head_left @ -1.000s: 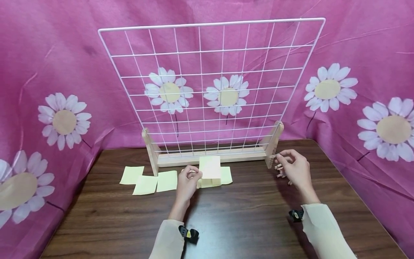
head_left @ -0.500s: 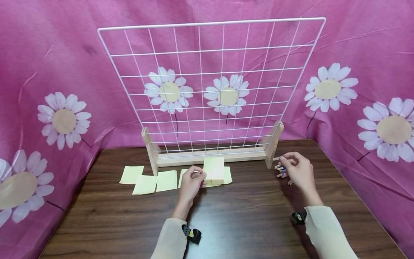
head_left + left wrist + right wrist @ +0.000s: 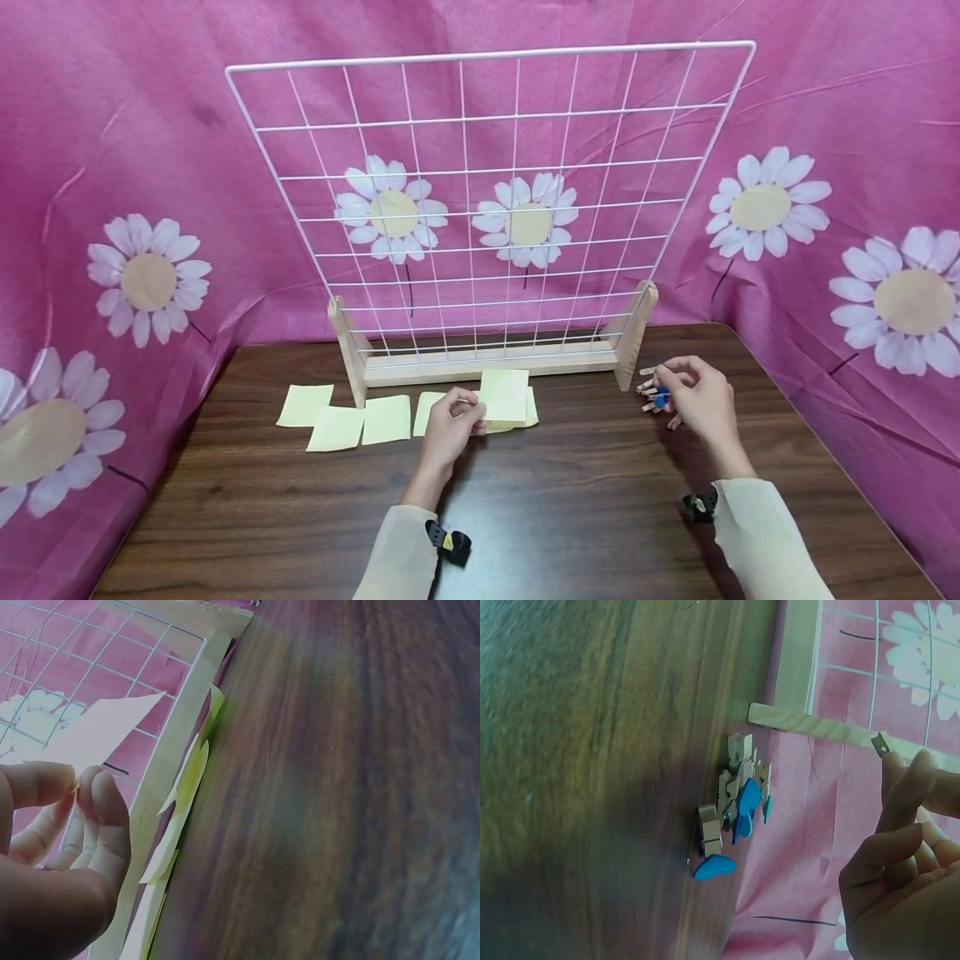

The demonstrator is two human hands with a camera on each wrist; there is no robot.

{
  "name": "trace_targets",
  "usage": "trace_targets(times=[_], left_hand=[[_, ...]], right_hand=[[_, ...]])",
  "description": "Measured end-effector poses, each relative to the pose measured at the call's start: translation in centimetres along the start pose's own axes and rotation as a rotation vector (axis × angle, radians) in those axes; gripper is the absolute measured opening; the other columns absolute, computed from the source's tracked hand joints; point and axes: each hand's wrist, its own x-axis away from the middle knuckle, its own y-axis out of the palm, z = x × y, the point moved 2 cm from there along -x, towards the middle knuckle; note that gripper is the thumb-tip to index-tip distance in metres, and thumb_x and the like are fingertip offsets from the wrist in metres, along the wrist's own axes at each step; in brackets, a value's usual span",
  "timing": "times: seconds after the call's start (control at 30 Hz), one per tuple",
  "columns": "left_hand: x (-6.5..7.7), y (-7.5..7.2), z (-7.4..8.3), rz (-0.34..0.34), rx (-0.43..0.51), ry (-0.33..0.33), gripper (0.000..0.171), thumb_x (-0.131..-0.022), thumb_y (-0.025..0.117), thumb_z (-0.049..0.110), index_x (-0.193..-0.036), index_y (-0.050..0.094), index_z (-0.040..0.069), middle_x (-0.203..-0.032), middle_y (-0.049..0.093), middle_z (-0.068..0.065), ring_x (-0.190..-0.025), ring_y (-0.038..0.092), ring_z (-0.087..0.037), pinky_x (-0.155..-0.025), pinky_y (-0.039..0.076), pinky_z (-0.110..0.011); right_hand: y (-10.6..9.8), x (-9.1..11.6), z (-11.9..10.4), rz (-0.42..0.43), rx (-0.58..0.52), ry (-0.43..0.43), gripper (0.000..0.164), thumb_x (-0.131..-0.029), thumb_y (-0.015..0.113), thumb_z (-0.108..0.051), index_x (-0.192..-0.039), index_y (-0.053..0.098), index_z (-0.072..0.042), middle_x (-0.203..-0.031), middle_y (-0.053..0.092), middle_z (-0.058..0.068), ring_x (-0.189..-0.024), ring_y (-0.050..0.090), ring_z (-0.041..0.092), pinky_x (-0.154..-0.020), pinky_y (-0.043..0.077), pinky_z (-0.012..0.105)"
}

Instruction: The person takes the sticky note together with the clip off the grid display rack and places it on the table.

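Note:
My left hand pinches a yellow sticky note by its lower left edge. The note stands raised, and its far corner points away from the fingertips in the left wrist view. Behind and below it, other sticky notes lie in a row on the table. My right hand pinches a small wooden clothespin between thumb and fingers; only its tip shows. Just beside that hand lies a pile of wooden clothespins, some with blue pieces attached.
A white wire grid stands upright in a wooden stand at the back of the brown table. Pink cloth with daisies surrounds the table at the back and sides. Each wrist wears a small black camera.
My left hand has shifted right with the sticky note, which sits a little lower. My right hand has drawn slightly right and nearer, and more of the clothespin pile shows.

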Motion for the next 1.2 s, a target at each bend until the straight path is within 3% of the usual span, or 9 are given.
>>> trace_targets(times=[0.13, 0.4, 0.57, 0.77, 1.2], left_hand=[[0.1, 0.1, 0.1, -0.020, 0.001, -0.004, 0.007, -0.092, 0.064, -0.004, -0.093, 0.059, 0.001, -0.079, 0.066, -0.008, -0.069, 0.068, -0.018, -0.068, 0.061, -0.033], [-0.3, 0.7, 0.0, -0.081, -0.023, -0.027, 0.007, -0.091, 0.063, -0.005, -0.093, 0.059, 0.001, -0.078, 0.065, -0.007, -0.070, 0.069, -0.017, -0.069, 0.061, -0.032], [-0.5, 1.0, 0.0, -0.083, -0.023, -0.019, 0.007, -0.090, 0.062, -0.007, -0.091, 0.060, -0.001, -0.081, 0.061, -0.008, -0.069, 0.069, -0.017, -0.068, 0.061, -0.031], [-0.8, 1.2, -0.3, -0.090, -0.010, -0.027, 0.009, -0.089, 0.061, -0.008, -0.097, 0.059, -0.008, -0.082, 0.059, -0.007, -0.070, 0.069, -0.018, -0.069, 0.061, -0.032], [-0.8, 1.7, -0.3, -0.101, -0.046, -0.057, 0.014, -0.090, 0.064, -0.005, -0.102, 0.058, -0.008, -0.084, 0.068, -0.012, -0.068, 0.068, -0.014, -0.069, 0.061, -0.032]], right_hand=[[-0.2, 0.0, 0.2, 0.006, 0.020, -0.002, 0.032, -0.101, 0.064, -0.030, -0.114, 0.062, 0.000, -0.088, 0.076, 0.010, -0.051, 0.065, 0.023, -0.042, 0.054, 0.042], [-0.4, 0.1, 0.7, -0.007, 0.031, -0.003, 0.031, -0.102, 0.063, -0.027, -0.115, 0.061, 0.001, -0.091, 0.076, 0.017, -0.050, 0.065, 0.023, -0.044, 0.055, 0.040], [-0.4, 0.1, 0.9, -0.010, 0.035, -0.001, 0.032, -0.102, 0.063, -0.028, -0.116, 0.061, 0.001, -0.090, 0.076, 0.016, -0.049, 0.065, 0.020, -0.043, 0.054, 0.035], [-0.6, 0.1, 1.2, 0.010, 0.127, -0.036, 0.030, -0.102, 0.063, -0.027, -0.114, 0.063, 0.000, -0.088, 0.077, 0.012, -0.048, 0.064, 0.015, -0.052, 0.044, 0.022], [-1.1, -0.1, 1.8, 0.002, 0.167, -0.035, 0.032, -0.102, 0.061, -0.031, -0.116, 0.064, -0.001, -0.090, 0.077, 0.012, -0.050, 0.066, 0.015, -0.065, 0.039, 0.020]])
